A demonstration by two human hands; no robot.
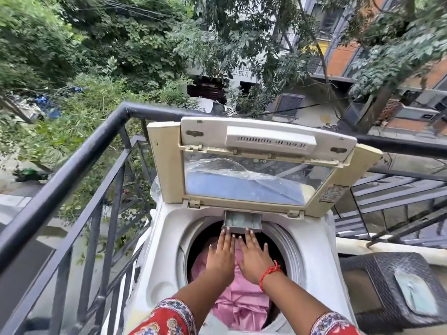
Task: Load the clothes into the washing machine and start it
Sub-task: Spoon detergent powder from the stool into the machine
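I am looking down from a head camera at a white top-loading washing machine (154,250) standing on a balcony. Its cream lid (261,163) is raised upright at the far side, with a clear window panel showing crumpled plastic film and something blue behind it. Inside the round drum (287,240) lies pink clothing (242,301), filling the near and middle part of the opening.

Just below the lid hinge, a small grey detergent drawer (242,222) juts out over the far edge of the drum. My left hand (221,257) and my right hand (254,258) reach side by side across the drum, palms down. The fingers (226,238) of both hands are straight and slightly spread, holding nothing, with the tips touching the front edge of the drawer. A red thread bracelet (269,274) circles my right wrist, and red patterned sleeves (167,320) show at the bottom edge.

A black metal railing (72,170) runs along the left and behind the machine. Beyond it are leafy trees (108,44) and buildings (338,56). To the right of the machine sits a dark woven piece of furniture (387,274) with a pale flat packet (416,293) lying on top.
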